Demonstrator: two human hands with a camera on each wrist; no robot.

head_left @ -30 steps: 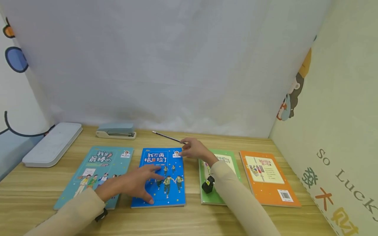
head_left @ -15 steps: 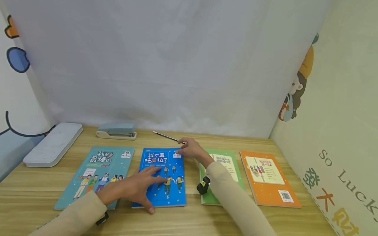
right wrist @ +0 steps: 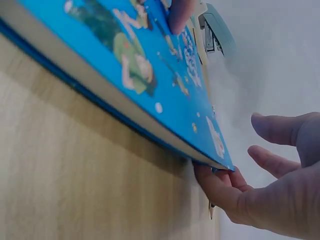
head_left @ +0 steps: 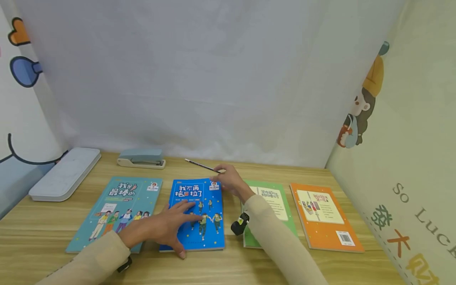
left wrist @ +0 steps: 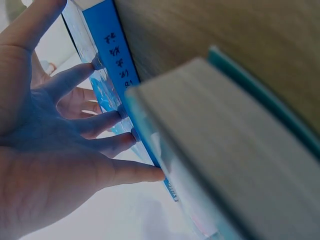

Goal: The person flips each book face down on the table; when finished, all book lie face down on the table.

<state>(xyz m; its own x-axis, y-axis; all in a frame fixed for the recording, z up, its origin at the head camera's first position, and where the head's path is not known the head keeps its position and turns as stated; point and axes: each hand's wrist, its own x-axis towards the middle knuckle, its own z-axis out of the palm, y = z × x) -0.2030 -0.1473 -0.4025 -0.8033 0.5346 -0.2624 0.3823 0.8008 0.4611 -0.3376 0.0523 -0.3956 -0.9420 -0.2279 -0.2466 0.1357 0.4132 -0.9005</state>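
Note:
A blue book [head_left: 210, 233] lies on the table between a teal book [head_left: 115, 208] and a green book [head_left: 276, 204]. My left hand [head_left: 171, 225] rests on its cover with the fingers spread, the thumb at the lower left edge. In the left wrist view, the fingertips [left wrist: 120, 111] touch the blue book near its spine. At the upper right corner of the book is my right hand [head_left: 229, 181]. The right wrist view has its lower fingers [right wrist: 215, 187] against that corner, while the thumb [right wrist: 277, 129] stands apart from the cover. A pencil [head_left: 199, 164] lies just behind, partly hidden by the right hand.
An orange book [head_left: 327, 233] lies at the right, near the patterned side wall. Along the back stand a blue and cream stapler [head_left: 140, 159] and, farther left, a flat pale case [head_left: 65, 174]. A white cloth [head_left: 199, 79] hangs behind the table.
The right hand has shifted slightly left and its fingers have come down at the blue book's corner. My left thumb has slid toward the near edge. The books have barely moved.

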